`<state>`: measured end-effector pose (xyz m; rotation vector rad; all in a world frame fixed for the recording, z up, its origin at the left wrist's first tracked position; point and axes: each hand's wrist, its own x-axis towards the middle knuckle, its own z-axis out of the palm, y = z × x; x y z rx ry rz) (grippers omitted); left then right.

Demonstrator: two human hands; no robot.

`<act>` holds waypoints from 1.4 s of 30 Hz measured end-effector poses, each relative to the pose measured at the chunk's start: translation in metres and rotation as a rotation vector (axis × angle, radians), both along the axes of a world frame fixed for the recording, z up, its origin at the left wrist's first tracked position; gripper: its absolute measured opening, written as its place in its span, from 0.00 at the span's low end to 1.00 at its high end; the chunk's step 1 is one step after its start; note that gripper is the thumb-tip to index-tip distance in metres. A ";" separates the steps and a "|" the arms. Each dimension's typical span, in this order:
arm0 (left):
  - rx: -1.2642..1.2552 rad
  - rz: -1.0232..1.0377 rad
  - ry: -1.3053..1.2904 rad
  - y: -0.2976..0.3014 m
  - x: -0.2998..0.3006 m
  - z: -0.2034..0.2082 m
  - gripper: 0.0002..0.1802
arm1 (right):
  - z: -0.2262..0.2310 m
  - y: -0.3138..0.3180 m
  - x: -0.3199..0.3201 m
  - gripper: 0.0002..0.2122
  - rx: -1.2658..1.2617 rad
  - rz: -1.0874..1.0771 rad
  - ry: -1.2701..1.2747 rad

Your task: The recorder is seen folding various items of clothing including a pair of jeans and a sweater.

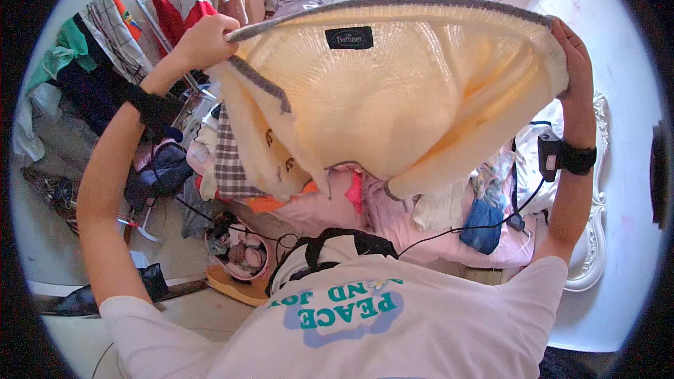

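Observation:
A cream knitted cardigan (pixel 372 105) with dark grey trim is spread in the air between my raised hands. Its inside faces me, and a black label (pixel 349 38) shows near the upper trim. My left hand (pixel 209 41) pinches the trim at the upper left. At the upper right, my right hand (pixel 574 56) is closed around the other side, its fingers partly behind the knit. Toward the lower left, a front panel with small dark motifs hangs loose. The lower trim dangles above the clothes on the bed.
Pink bedding (pixel 316 209) bears piled clothes, including a checked garment (pixel 235 158) and blue denim (pixel 482 224). Clothes hang on a metal rack (pixel 151 24) at the left. A basket (pixel 242 256) of small garments stands near my body. A carved white frame (pixel 595 238) borders the right. Black cables run from my wristbands.

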<state>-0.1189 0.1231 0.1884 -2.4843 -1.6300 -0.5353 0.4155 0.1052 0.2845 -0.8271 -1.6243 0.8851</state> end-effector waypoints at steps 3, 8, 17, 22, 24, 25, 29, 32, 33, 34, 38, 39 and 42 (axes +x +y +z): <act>-0.074 0.083 -0.048 0.018 0.002 -0.028 0.10 | 0.000 -0.013 0.004 0.14 0.059 -0.095 -0.020; -0.066 0.117 -0.061 0.015 -0.002 -0.121 0.09 | -0.041 -0.070 -0.007 0.11 0.029 -0.413 0.014; -0.573 -0.205 -0.375 -0.054 0.051 -0.172 0.12 | -0.121 -0.069 0.093 0.11 -0.227 -0.235 0.172; -0.731 -0.240 -0.734 -0.070 0.096 -0.158 0.12 | -0.196 0.006 0.129 0.07 -0.385 -0.408 0.347; -0.726 -0.236 -0.734 -0.067 0.118 -0.143 0.11 | -0.245 0.027 0.127 0.09 -0.400 -0.436 0.333; -0.810 -0.195 -0.879 -0.065 0.126 -0.137 0.10 | -0.257 0.029 0.101 0.10 -0.426 -0.410 0.257; -1.058 0.072 -1.417 -0.052 0.168 -0.131 0.11 | -0.293 0.011 0.005 0.13 -0.649 0.011 0.006; -1.275 0.052 -1.725 -0.040 0.183 -0.138 0.12 | -0.326 -0.012 -0.053 0.16 -0.694 0.405 -0.099; -1.256 0.104 -1.755 -0.032 0.185 -0.147 0.13 | -0.330 -0.022 -0.071 0.17 -0.618 0.501 -0.150; -1.260 0.122 -1.753 -0.027 0.191 -0.146 0.13 | -0.332 -0.037 -0.087 0.18 -0.539 0.591 -0.196; -1.289 0.001 -1.784 -0.005 0.218 -0.151 0.18 | -0.367 -0.071 -0.133 0.22 -0.411 0.351 -0.284; -1.329 -0.075 -1.866 -0.002 0.228 -0.151 0.18 | -0.384 -0.071 -0.140 0.22 -0.371 0.299 -0.301; -1.434 -0.207 -2.015 0.003 0.245 -0.151 0.15 | -0.416 -0.062 -0.146 0.19 -0.501 0.180 -0.232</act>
